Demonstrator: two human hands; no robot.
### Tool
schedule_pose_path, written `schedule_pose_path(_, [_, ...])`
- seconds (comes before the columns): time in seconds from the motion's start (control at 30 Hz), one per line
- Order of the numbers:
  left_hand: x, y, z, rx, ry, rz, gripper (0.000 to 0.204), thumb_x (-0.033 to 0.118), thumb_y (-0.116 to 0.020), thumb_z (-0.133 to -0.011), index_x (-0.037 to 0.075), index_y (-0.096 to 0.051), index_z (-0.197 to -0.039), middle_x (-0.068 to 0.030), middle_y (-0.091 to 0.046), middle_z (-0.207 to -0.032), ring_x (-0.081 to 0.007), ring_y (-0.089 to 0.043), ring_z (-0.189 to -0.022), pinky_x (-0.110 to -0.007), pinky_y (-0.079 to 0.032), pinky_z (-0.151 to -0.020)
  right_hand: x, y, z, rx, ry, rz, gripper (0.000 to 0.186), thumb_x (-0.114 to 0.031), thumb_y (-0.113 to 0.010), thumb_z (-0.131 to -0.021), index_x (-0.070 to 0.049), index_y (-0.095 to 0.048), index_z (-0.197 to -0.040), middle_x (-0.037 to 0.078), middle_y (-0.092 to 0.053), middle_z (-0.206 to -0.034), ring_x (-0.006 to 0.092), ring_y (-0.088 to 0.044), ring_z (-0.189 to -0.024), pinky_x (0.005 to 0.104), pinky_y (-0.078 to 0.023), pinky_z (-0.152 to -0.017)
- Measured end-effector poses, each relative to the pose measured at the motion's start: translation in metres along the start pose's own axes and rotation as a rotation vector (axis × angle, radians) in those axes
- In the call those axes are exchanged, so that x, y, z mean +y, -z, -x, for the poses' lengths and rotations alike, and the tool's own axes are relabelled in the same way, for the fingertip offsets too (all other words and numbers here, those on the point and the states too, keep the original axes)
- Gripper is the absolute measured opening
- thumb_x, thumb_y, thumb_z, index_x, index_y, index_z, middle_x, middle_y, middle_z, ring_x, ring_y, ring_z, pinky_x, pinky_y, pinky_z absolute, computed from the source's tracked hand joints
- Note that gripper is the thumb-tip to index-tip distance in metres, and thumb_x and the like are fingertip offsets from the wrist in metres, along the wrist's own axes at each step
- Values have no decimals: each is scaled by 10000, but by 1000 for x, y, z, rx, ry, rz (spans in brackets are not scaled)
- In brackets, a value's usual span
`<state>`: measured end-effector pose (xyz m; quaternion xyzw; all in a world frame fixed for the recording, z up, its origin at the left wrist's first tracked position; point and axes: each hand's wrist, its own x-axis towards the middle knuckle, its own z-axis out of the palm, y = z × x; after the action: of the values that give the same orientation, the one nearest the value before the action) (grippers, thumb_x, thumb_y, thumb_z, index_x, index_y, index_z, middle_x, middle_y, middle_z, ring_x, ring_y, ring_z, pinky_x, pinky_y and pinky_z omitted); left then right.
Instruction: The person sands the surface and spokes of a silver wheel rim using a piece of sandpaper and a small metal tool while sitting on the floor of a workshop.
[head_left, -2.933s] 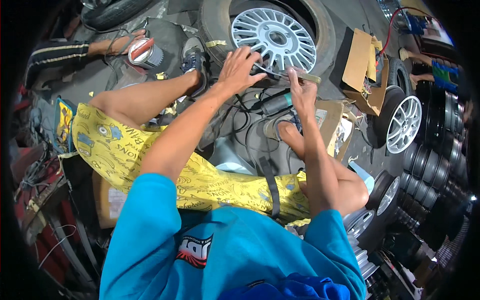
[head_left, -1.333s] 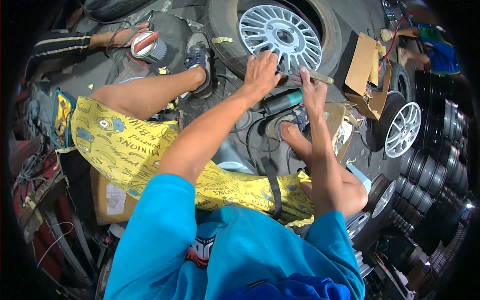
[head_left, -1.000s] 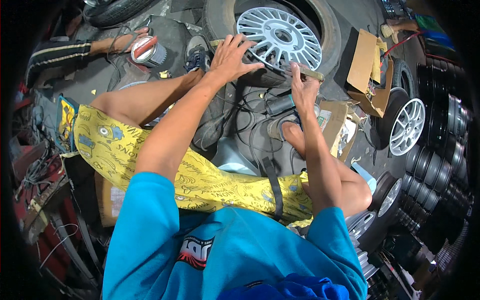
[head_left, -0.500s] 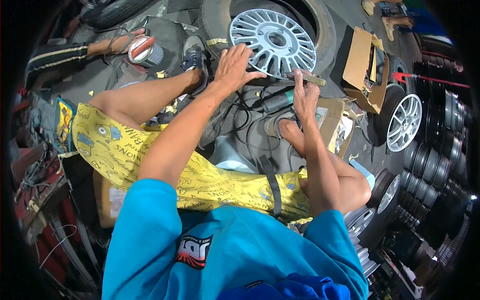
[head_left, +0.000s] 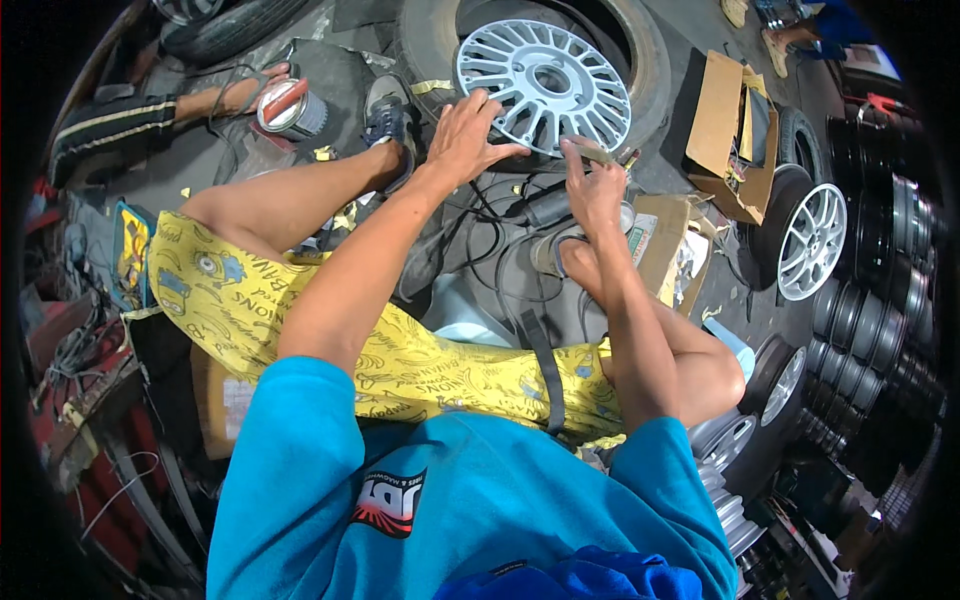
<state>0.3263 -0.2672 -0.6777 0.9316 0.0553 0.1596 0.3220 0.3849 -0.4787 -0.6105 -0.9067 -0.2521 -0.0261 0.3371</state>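
Note:
A silver multi-spoke wheel face (head_left: 548, 78) lies tilted on a big black tyre (head_left: 425, 50). At its near left edge my left hand (head_left: 465, 140) grips the rim, fingers over the edge and thumb stretched along the near side. My right hand (head_left: 597, 190) is closed on a flat, narrow greyish-tan bar (head_left: 597, 156), held against the near right edge of the wheel face; its exact kind does not show. Below the right hand lies a dark cylindrical power tool (head_left: 547, 207), partly hidden, with black cables around it.
A paint can (head_left: 300, 113) with a red object on top stands at the left, beside another person's hand (head_left: 262, 85). On the right are an open cardboard box (head_left: 715, 150), a white-spoked wheel (head_left: 810, 243) and stacked rims (head_left: 850, 335). My shoe (head_left: 388, 115) rests near the tyre.
My right hand has slid left along the near edge of the wheel face with the flat bar, which has turned slightly. The left hand keeps nearly the same place.

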Motion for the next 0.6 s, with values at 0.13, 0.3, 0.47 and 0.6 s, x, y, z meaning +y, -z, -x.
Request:
schedule_pose_path(0.13, [-5,0,2,-1,-3,1,701,573,-880,-744,64,-680,-1183,-107,-592,-1174,-332,-629,-1128,-478,-469,-939,6,25,-17,-279,-39,-166,211,-222,-720,-1004,-43,-802,-1080,148,-785,-954,282,-731,-782,368,-559,-753])
schedule_pose_path(0.3, [1,1,-3,-73,58,39,676,540,-891,-743,69,-675,-1177,-108,-610,-1236,-348,-614,-1181,-484,-464,-985,11,31,-32,-363,193,-109,195,-196,-720,-997,-48,-783,-1107,159,-760,-1003,335,-722,-837,403,-557,-759])
schedule_pose_path(0.47, [-5,3,-3,-56,36,-21,734,598,-878,-728,70,-687,-1200,-98,-596,-1166,-311,-619,-1150,-472,-462,-964,3,17,-33,-350,432,224,165,-151,-675,-1010,-20,-766,-1051,162,-730,-1026,392,-710,-874,485,-560,-792])
schedule_pose_path(0.6, [-1,2,-5,-82,32,-22,748,609,-873,-725,69,-688,-1208,-93,-597,-1167,-308,-613,-1160,-476,-453,-972,24,-2,-30,-227,23,27,232,-173,-655,-1029,25,-755,-1099,187,-757,-982,311,-741,-832,430,-576,-765])
